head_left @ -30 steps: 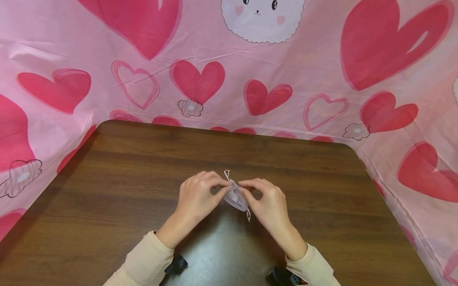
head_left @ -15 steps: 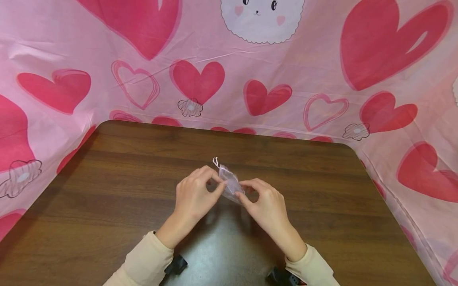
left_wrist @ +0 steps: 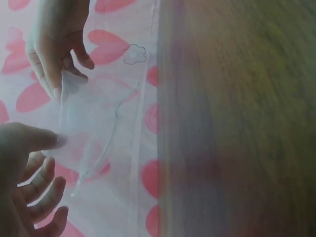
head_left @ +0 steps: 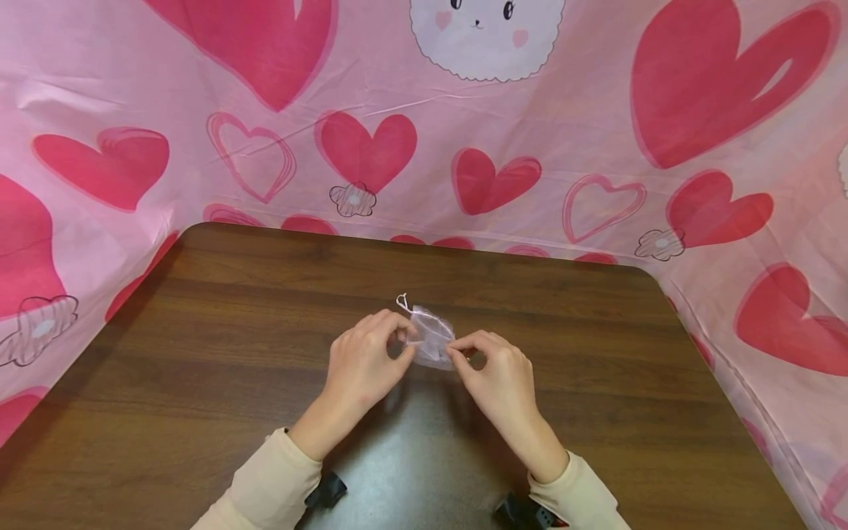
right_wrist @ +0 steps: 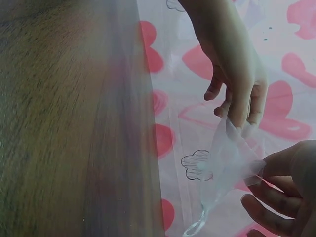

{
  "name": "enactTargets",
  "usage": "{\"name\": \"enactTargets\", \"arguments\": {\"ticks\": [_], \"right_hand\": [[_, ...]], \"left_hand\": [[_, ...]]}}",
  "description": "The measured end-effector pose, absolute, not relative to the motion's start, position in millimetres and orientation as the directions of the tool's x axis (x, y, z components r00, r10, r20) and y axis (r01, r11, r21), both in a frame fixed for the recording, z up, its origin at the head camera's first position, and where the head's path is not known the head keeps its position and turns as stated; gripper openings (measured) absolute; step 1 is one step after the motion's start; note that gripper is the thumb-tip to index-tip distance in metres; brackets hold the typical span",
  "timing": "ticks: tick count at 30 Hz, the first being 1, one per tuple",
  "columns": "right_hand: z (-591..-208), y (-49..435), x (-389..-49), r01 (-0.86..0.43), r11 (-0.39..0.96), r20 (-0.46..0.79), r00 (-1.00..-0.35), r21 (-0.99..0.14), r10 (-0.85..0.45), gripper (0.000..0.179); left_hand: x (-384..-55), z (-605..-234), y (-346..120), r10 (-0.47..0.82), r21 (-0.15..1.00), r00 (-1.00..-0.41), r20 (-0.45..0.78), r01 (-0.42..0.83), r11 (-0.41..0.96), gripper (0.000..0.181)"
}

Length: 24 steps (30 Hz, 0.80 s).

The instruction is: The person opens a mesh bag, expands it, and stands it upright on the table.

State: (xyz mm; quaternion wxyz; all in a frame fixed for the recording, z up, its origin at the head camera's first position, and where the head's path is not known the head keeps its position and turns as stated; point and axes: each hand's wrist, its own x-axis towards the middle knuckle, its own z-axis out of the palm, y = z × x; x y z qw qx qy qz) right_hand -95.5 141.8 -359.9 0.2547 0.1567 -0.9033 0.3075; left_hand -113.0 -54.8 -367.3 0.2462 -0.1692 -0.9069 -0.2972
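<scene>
A small sheer white drawstring pouch (head_left: 433, 337) is held up between both hands above the table. Its white cord runs across the fabric and ends in a loop (head_left: 402, 301) at the upper left. My left hand (head_left: 367, 358) holds the pouch's left side between thumb and forefinger. From the right, my right hand (head_left: 498, 368) pinches the opposite edge with thumb and forefinger. In the right wrist view the fabric of the pouch (right_wrist: 222, 168) is spread between the two hands, with the left forefinger right at its edge. See-through cloth shows the backdrop behind it.
The brown wooden table (head_left: 232, 353) has rounded far corners. A pink cloth with red hearts (head_left: 367, 151) stands round its back and sides. Black wrist devices (head_left: 326, 491) sit below both cream sleeves (head_left: 268, 482).
The pouch has gone from gathered and tilted to spread flatter between the hands. The left fingers shifted along its left edge, while the right hand took its right edge.
</scene>
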Motion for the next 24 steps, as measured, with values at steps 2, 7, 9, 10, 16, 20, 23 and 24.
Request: {"name": "enactTargets", "arguments": {"ticks": [2, 7, 9, 10, 16, 20, 23, 24], "right_hand": [[-359.7, 142.0, -95.3, -0.434, 0.766, 0.555, -0.823, -0.474, -0.122, 0.011], [-360.2, 142.3, -95.6, -0.426, 0.769, 0.547, -0.828, -0.476, -0.12, 0.014], [-360.6, 142.3, -95.9, -0.425, 0.77, 0.546, -0.829, -0.476, -0.12, 0.015], [-360.8, 142.2, -96.0, -0.424, 0.771, 0.546, -0.829, -0.474, -0.121, 0.015], [-362.1, 141.8, -96.0, -0.428, 0.766, 0.543, -0.83, -0.48, -0.124, 0.018], [-361.4, 141.0, -95.1, -0.449, 0.745, 0.545, -0.827, -0.494, -0.137, 0.017], [-361.2, 140.6, -94.1, -0.471, 0.72, 0.538, -0.827, -0.51, -0.161, 0.017], [-361.2, 140.5, -93.7, -0.477, 0.715, 0.537, -0.827, -0.511, -0.169, 0.018]], "left_hand": [[-112.9, -367.6, -54.4, 0.2, 0.438, -0.819, 0.538, 0.474, 0.763, 0.024], [-112.3, -368.5, -53.6, 0.289, 0.394, -0.795, 0.533, 0.535, 0.747, 0.026], [-112.3, -368.7, -53.2, 0.304, 0.381, -0.788, 0.536, 0.547, 0.745, 0.025], [-112.3, -368.8, -53.0, 0.307, 0.374, -0.784, 0.539, 0.55, 0.747, 0.024], [-112.3, -369.8, -52.3, 0.299, 0.342, -0.763, 0.574, 0.554, 0.759, 0.012], [-111.9, -369.4, -52.8, 0.248, 0.363, -0.784, 0.569, 0.511, 0.779, 0.011], [-111.5, -368.9, -53.3, 0.204, 0.395, -0.806, 0.555, 0.471, 0.789, 0.011], [-111.4, -368.9, -53.5, 0.192, 0.403, -0.809, 0.555, 0.464, 0.789, 0.011]]}}
